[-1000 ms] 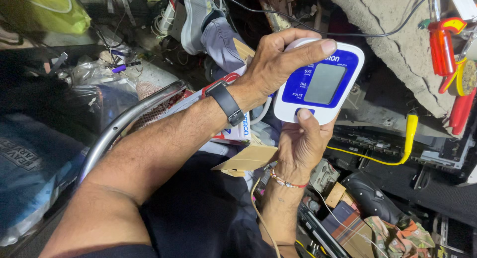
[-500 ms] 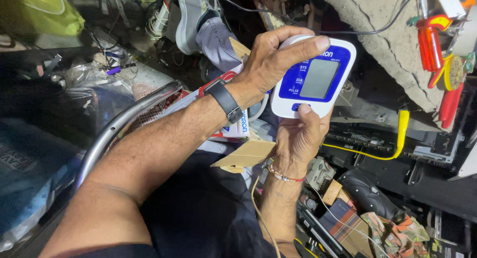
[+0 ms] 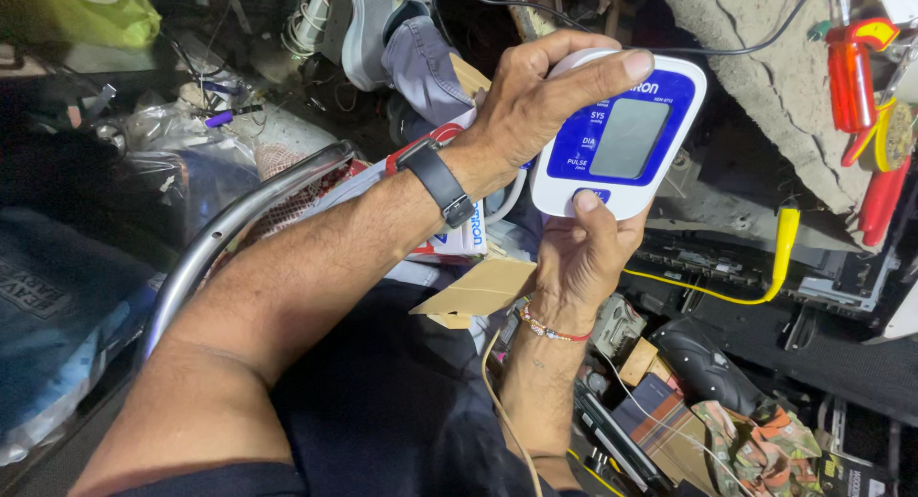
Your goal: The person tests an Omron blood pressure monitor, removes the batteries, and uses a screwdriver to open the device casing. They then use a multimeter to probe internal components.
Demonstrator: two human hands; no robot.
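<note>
The person is holding a white and blue blood pressure monitor (image 3: pixel 622 138) up in the air in front of the chest, above a cluttered floor of parts and well clear of any desk. The left hand (image 3: pixel 535 110), with a dark wristwatch (image 3: pixel 442 183) on its wrist, is reaching across and wrapping over the top edge of the unit. Its grip is closing firmly, with the fingers stretching along the upper rim and the palm covering the back. The right hand (image 3: pixel 583 263), wearing a thin beaded bracelet (image 3: pixel 550 331), is cupping the lower edge from beneath. That grip is closing too, with the thumb (image 3: pixel 585 206) lying on the small blue button just below the grey screen (image 3: pixel 628 138), which is showing nothing.

Judging from this, the step in hand is working the button while both hands are steadying the unit. Any further press is calling for the left hand to brace the case against the thumb's push, and for the screen to be facing the eyes.

A pale hose (image 3: pixel 507 202) is curving out under the left palm. Below it, a white and red box (image 3: pixel 459 241) and a scrap of cardboard (image 3: pixel 478 288) are resting on the lap. A yellow cable (image 3: pixel 786 243) is hanging to the right, and red-handled tools (image 3: pixel 849 76) are hanging near the wall
</note>
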